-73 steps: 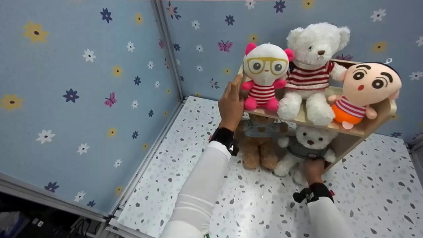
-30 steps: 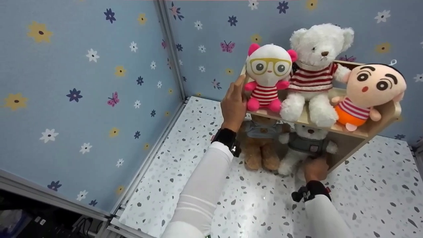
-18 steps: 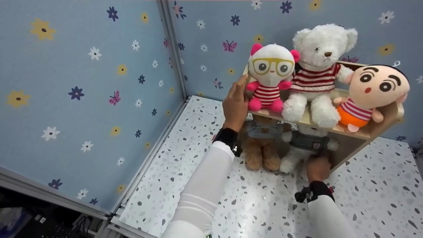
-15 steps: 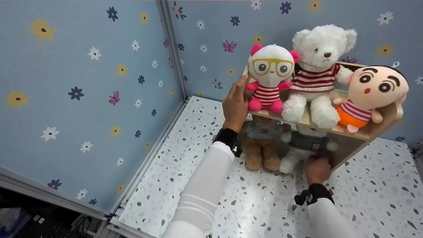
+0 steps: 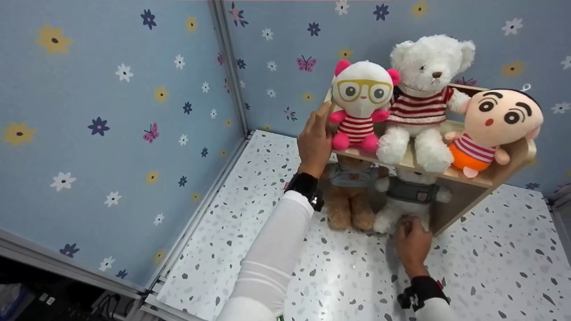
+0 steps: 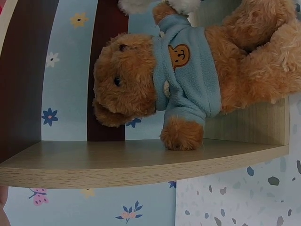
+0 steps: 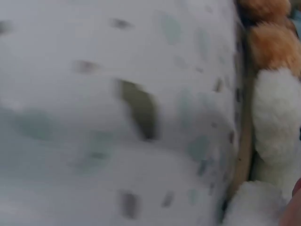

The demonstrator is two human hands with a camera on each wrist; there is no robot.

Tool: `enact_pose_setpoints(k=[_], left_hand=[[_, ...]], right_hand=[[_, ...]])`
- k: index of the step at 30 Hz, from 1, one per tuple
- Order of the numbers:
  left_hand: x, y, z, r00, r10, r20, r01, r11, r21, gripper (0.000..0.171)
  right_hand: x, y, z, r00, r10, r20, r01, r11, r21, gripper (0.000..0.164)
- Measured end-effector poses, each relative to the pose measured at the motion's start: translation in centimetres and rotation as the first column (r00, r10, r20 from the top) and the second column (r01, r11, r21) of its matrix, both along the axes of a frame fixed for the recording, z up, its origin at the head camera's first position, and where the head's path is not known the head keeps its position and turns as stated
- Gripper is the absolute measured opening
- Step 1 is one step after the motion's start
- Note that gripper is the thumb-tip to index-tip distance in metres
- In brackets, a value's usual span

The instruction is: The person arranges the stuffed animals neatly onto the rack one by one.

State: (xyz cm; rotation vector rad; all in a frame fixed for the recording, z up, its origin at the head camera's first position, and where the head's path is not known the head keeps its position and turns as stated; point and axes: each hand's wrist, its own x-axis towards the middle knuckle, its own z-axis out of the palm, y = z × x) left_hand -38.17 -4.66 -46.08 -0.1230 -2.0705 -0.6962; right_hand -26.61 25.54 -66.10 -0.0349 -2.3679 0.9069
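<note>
My left hand (image 5: 313, 145) holds the left side panel of a small wooden shelf (image 5: 482, 178); its thumb is hidden. At the lower right, my right hand (image 5: 412, 245) is beside the legs of a white teddy bear (image 5: 410, 191) in a dark grey top, its fingers bent. In the right wrist view a fingertip (image 7: 292, 209) is close to the bear's white foot (image 7: 256, 205); whether it grips the foot is unclear. The white bear sits in the lower compartment next to a brown teddy bear (image 6: 188, 66) in a light blue top. The upper board hides part of the white bear's head.
On the upper board sit a pink-and-white plush toy with yellow glasses (image 5: 362, 102), a large white teddy bear (image 5: 419, 107) and a plush boy doll (image 5: 495, 129). A speckled tabletop (image 5: 250, 191) lies below. Flower-patterned walls (image 5: 102, 111) stand behind and left.
My right hand has drawn back from under the white bear's top towards me and slightly left. The white bear has shifted further back under the upper board. My left hand stays on the shelf's side.
</note>
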Motion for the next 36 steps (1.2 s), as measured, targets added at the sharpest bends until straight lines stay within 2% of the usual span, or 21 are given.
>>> enact_pose_setpoints(k=[2,4,8,10,15,19,24,28,31,34,36], left_hand=[[0.1,0.2,0.0,1.000,-0.011,-0.002,0.011,1.000,0.005,0.060],[0.3,0.4,0.1,1.000,-0.014,0.002,0.014,1.000,0.008,0.061],[0.7,0.7,0.0,1.000,-0.022,0.017,0.022,1.000,0.007,0.059],[0.9,0.8,0.0,0.999,-0.030,0.025,0.029,1.000,0.006,0.058],[1.2,0.9,0.1,0.998,-0.038,0.040,0.038,0.999,0.001,0.055],[1.4,0.7,0.3,0.997,-0.056,0.052,0.057,0.998,-0.017,0.057],[1.8,-0.2,0.5,0.995,-0.064,0.082,0.065,0.998,-0.017,0.063],[2.2,-0.9,0.6,0.991,-0.063,0.115,0.064,0.998,-0.006,0.068],[2.5,-1.1,0.8,0.985,-0.070,0.157,0.073,0.997,-0.009,0.073],[2.6,-1.2,1.3,0.977,-0.090,0.192,0.095,0.995,-0.016,0.077],[2.7,-1.5,1.6,0.973,-0.109,0.203,0.114,0.993,-0.012,0.081]], right_hand=[[1.6,-0.2,-0.7,0.997,0.075,0.026,-0.075,0.997,0.002,0.010],[3.3,-0.3,-1.3,0.988,0.116,0.104,-0.113,0.993,-0.029,0.012],[6.5,-0.4,-2.3,0.946,0.099,0.309,-0.080,0.994,-0.074,0.011],[7.9,-0.4,-2.6,0.927,0.067,0.370,-0.050,0.997,-0.056,0.009],[10.6,0.1,-2.5,0.913,-0.016,0.407,0.001,0.999,0.037,0.009],[12.8,0.4,-2.0,0.894,-0.031,0.447,0.000,0.998,0.067,0.012],[15.5,0.0,-2.0,0.851,-0.009,0.525,-0.049,0.994,0.096,0.021],[17.6,-0.7,-2.5,0.821,-0.028,0.570,-0.030,0.995,0.091,0.032],[18.6,-1.2,-2.6,0.795,-0.058,0.604,0.022,0.998,0.066,0.037],[18.9,-1.6,-2.5,0.767,-0.064,0.638,0.053,0.998,0.037,0.041],[19.1,-1.8,-2.4,0.765,-0.053,0.642,0.054,0.998,0.019,0.042]])
